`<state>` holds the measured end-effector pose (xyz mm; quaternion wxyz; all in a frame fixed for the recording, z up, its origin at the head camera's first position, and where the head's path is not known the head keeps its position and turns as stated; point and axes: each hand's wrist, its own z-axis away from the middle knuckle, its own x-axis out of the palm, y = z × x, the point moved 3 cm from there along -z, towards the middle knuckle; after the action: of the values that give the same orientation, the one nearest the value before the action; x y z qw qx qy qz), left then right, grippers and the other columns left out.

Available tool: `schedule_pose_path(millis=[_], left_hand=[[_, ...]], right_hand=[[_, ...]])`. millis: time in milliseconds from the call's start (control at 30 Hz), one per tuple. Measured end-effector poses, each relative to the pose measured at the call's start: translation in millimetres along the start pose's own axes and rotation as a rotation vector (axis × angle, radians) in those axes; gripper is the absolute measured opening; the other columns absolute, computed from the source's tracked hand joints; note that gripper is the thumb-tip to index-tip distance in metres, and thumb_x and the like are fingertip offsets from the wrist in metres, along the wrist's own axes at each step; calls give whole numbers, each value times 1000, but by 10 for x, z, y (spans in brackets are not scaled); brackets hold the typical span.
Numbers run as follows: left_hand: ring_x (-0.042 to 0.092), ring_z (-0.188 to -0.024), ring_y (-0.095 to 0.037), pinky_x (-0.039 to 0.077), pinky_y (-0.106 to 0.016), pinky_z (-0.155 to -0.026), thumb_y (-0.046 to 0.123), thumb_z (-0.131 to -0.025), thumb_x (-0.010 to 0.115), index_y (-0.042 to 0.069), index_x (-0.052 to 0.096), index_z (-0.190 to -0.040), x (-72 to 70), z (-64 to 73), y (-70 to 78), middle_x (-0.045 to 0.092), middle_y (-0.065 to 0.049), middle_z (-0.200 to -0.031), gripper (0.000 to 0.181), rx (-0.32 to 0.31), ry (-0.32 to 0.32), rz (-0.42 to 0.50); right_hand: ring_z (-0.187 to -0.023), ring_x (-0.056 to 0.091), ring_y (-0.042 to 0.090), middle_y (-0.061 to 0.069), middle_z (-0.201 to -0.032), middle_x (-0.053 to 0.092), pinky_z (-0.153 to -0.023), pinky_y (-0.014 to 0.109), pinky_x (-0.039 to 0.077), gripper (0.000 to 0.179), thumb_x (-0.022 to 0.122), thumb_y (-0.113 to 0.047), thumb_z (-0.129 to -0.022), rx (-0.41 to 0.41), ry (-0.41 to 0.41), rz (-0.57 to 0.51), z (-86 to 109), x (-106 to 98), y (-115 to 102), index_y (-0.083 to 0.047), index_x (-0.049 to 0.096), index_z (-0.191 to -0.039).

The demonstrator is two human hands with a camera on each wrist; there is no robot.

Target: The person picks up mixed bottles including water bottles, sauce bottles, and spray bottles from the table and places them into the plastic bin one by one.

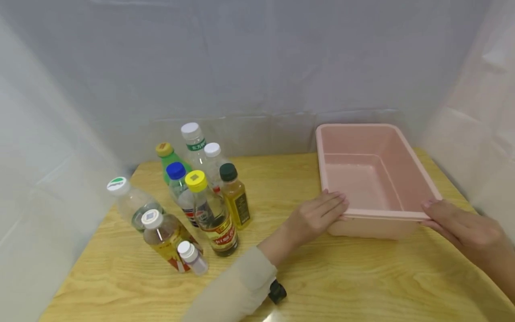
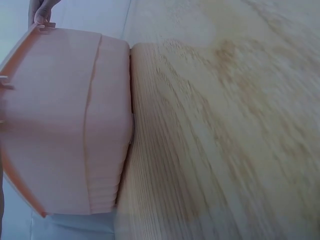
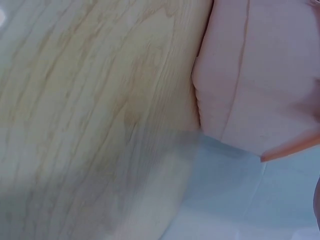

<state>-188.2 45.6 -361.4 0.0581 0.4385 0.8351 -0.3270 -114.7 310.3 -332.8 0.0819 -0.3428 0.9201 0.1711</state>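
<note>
A pink plastic basin (image 1: 382, 215) stands at the right of the wooden table, with nothing inside it. My left hand (image 1: 311, 217) grips its near left corner, fingers lying over the rim. At the near right corner my right hand (image 1: 466, 226) holds the same rim. From the left wrist, the basin's outer wall (image 2: 60, 120) shows side-on with its base at the tabletop, and the right hand (image 2: 42, 12) is at the far corner. The right wrist view has the outer wall (image 3: 275, 75) too; most of that hand is out of frame.
Several bottles crowd the left side, among them a yellow-capped sauce bottle (image 1: 219, 228), a dark-capped oil bottle (image 1: 240, 203) and a small white-capped bottle (image 1: 194, 258). A black object (image 1: 277, 291) lies by the left sleeve. Pale sheeting (image 1: 257, 67) surrounds the wooden table (image 1: 342, 277).
</note>
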Motion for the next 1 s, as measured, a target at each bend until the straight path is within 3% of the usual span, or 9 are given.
schedule_pose_path(millis=[233,500,833,1000], left_hand=[[68,-100,-18,47,-32,-98,28,-91,63,4,72,-103,-71,66,-21,71,-9,-104,28,12,20,-35],[68,-99,-18,48,-31,-96,28,-90,64,3,72,-102,-160,120,-20,72,-9,-103,28,11,15,-42],[69,-97,-20,48,-33,-96,24,-95,57,2,72,-100,-319,152,-23,71,-11,-102,26,-11,13,-8],[69,-96,-21,49,-32,-95,23,-96,55,2,71,-99,-394,184,-20,71,-12,-101,27,-22,16,19]], right_hand=[[-100,66,12,9,-91,73,-99,19,44,37,57,-36,-93,-14,5,7,-10,53,-43,-3,73,-100],[-105,62,6,9,-90,73,-99,19,44,33,59,-31,-93,0,43,-34,-123,143,-136,-3,74,-100],[-99,66,10,8,-85,74,-98,18,44,33,58,-34,-93,-24,59,-5,-162,193,-200,-5,74,-95],[-91,69,12,8,-81,74,-96,19,47,31,61,-31,-92,-48,94,-61,-159,224,-231,-3,74,-89]])
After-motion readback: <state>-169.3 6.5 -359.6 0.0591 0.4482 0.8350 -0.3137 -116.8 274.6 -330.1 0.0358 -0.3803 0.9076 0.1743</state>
